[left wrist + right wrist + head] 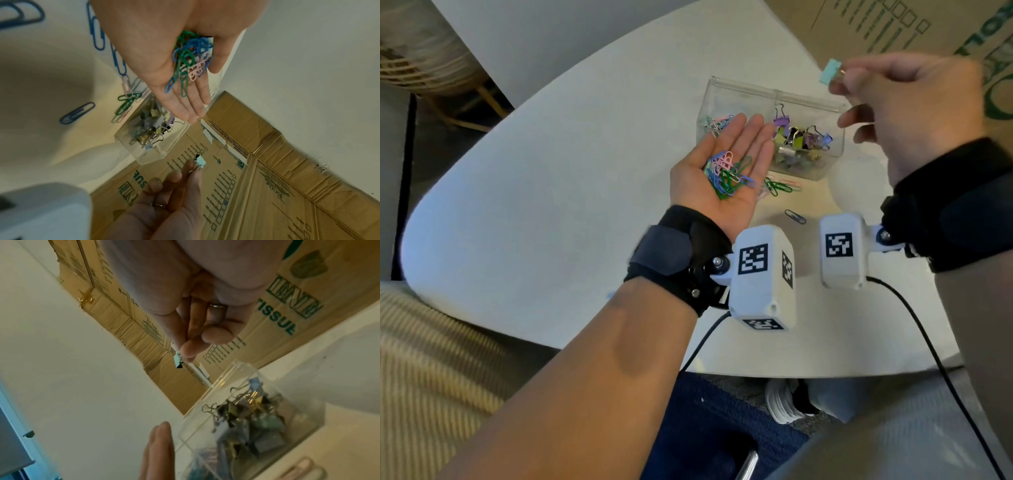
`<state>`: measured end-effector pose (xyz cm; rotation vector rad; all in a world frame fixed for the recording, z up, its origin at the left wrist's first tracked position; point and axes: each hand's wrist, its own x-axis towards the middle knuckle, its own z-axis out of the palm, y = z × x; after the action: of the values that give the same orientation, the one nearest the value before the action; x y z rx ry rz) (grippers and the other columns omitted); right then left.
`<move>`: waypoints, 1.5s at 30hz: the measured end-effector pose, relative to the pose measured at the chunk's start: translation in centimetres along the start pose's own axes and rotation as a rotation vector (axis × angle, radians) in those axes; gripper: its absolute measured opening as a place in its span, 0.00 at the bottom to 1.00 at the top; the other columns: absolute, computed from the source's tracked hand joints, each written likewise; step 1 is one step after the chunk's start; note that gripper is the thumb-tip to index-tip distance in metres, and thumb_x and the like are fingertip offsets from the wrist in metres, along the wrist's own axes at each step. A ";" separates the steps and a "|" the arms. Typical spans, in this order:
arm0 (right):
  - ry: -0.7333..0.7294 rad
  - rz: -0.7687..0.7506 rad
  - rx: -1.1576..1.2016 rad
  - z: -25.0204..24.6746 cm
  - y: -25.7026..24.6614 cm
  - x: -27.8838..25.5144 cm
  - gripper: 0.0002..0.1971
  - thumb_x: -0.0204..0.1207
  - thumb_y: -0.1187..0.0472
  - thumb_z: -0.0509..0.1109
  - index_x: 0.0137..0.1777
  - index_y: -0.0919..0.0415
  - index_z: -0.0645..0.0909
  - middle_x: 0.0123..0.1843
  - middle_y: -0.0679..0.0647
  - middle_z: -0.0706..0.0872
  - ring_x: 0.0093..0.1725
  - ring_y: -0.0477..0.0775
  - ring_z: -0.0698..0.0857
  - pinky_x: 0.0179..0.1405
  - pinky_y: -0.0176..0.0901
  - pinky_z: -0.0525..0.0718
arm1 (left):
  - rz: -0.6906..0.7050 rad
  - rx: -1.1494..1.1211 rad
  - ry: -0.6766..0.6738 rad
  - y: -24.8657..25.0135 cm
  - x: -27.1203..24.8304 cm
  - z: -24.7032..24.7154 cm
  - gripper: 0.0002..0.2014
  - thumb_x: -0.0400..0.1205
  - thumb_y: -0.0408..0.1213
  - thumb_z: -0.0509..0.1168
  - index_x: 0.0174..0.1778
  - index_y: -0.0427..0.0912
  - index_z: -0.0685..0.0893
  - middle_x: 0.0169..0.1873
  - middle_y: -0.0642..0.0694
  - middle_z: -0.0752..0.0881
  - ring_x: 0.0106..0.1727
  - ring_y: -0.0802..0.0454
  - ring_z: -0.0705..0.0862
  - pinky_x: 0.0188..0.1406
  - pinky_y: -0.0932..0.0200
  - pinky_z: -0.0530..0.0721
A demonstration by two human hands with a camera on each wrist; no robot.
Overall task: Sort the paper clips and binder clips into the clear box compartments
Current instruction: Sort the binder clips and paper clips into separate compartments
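My left hand (726,164) lies palm up with straight fingers, carrying a heap of coloured paper clips (727,173) (190,60), its fingertips over the clear box (822,113). The box's left compartment holds paper clips (717,124); its right compartment holds binder clips (803,137) (252,423). My right hand (893,102) is raised above the box's right side and pinches a mint-green binder clip (830,71) (200,161) between thumb and fingers. Loose paper clips (779,186) lie on the white table (551,205) in front of the box, with a dark blue one (795,216) nearer me.
A large printed cardboard box (928,27) stands behind the table at the back right. A wicker chair (424,58) sits at the far left. White camera housings (762,274) and cables hang from both wrists over the table's near edge.
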<state>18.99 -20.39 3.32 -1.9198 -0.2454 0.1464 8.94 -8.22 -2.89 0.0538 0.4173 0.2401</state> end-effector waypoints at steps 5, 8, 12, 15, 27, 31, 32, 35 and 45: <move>-0.117 -0.047 -0.293 0.4 0.4 0.4 0.14 0.78 0.61 0.71 0.62 0.49 0.85 0.56 0.44 0.88 0.42 0.36 0.87 0.43 0.27 0.82 | -0.020 0.004 -0.006 -0.6 0.1 -0.4 0.22 0.88 0.41 0.47 0.57 0.28 0.80 0.59 0.37 0.81 0.74 0.37 0.73 0.66 0.48 0.75; -0.169 -0.196 -0.398 1.3 -0.5 -0.8 0.13 0.77 0.58 0.72 0.61 0.48 0.85 0.52 0.43 0.87 0.34 0.27 0.80 0.38 0.16 0.73 | -0.025 0.031 -0.012 -0.5 0.0 -0.3 0.23 0.88 0.42 0.47 0.59 0.27 0.79 0.59 0.37 0.82 0.72 0.37 0.75 0.66 0.48 0.75; -0.408 -0.312 -0.487 3.5 -1.8 -2.8 0.07 0.74 0.59 0.72 0.48 0.51 0.90 0.37 0.44 0.89 0.33 0.36 0.86 0.42 0.31 0.85 | 0.012 0.087 0.026 -0.3 0.3 -0.2 0.20 0.86 0.44 0.50 0.54 0.33 0.81 0.46 0.36 0.84 0.47 0.42 0.83 0.51 0.51 0.79; -0.489 -0.370 -0.618 4.4 -2.3 -3.6 0.09 0.73 0.56 0.74 0.51 0.48 0.89 0.41 0.44 0.89 0.43 0.46 0.86 0.52 0.44 0.85 | -0.013 0.108 0.076 -0.4 -0.1 0.1 0.18 0.85 0.45 0.53 0.45 0.37 0.82 0.40 0.40 0.85 0.45 0.44 0.83 0.59 0.53 0.76; -0.695 -0.485 -0.884 6.4 -3.2 -3.7 0.12 0.77 0.55 0.70 0.58 0.44 0.87 0.37 0.38 0.75 0.46 0.46 0.75 0.37 0.34 0.69 | -0.066 -0.006 0.184 0.7 -1.1 0.2 0.21 0.85 0.50 0.57 0.40 0.35 0.83 0.38 0.41 0.84 0.65 0.46 0.79 0.75 0.52 0.68; -0.692 -0.457 -0.781 6.7 -2.9 -3.7 0.07 0.73 0.55 0.74 0.50 0.45 0.87 0.44 0.44 0.78 0.43 0.44 0.79 0.42 0.38 0.73 | -0.066 0.006 0.122 0.9 -1.4 -0.3 0.21 0.86 0.50 0.54 0.41 0.37 0.82 0.35 0.41 0.85 0.55 0.46 0.83 0.68 0.55 0.74; -0.675 -0.436 -0.715 6.6 -2.9 -3.7 0.06 0.71 0.56 0.75 0.47 0.47 0.87 0.42 0.43 0.80 0.40 0.41 0.80 0.40 0.36 0.76 | -0.056 0.016 0.105 1.0 -1.5 -0.3 0.21 0.86 0.49 0.53 0.43 0.36 0.82 0.35 0.39 0.86 0.52 0.45 0.83 0.67 0.54 0.74; -0.605 -0.346 -0.497 6.3 -3.2 -3.6 0.06 0.69 0.60 0.77 0.45 0.50 0.88 0.36 0.44 0.86 0.31 0.37 0.81 0.35 0.30 0.80 | -0.008 0.050 0.040 1.2 -1.5 0.0 0.21 0.87 0.47 0.49 0.49 0.35 0.82 0.41 0.37 0.87 0.52 0.43 0.83 0.65 0.53 0.75; -0.497 -0.105 0.008 6.0 -3.0 -3.4 0.06 0.71 0.73 0.75 0.47 0.67 0.87 0.27 0.57 0.87 0.18 0.45 0.79 0.17 0.29 0.74 | 0.040 0.037 0.083 1.6 -1.4 0.2 0.19 0.87 0.45 0.51 0.38 0.36 0.78 0.30 0.39 0.79 0.34 0.45 0.79 0.47 0.51 0.79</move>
<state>14.08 -14.69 3.95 -1.8326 -0.6746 0.5544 7.45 -7.02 -2.04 0.0890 0.5040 0.2751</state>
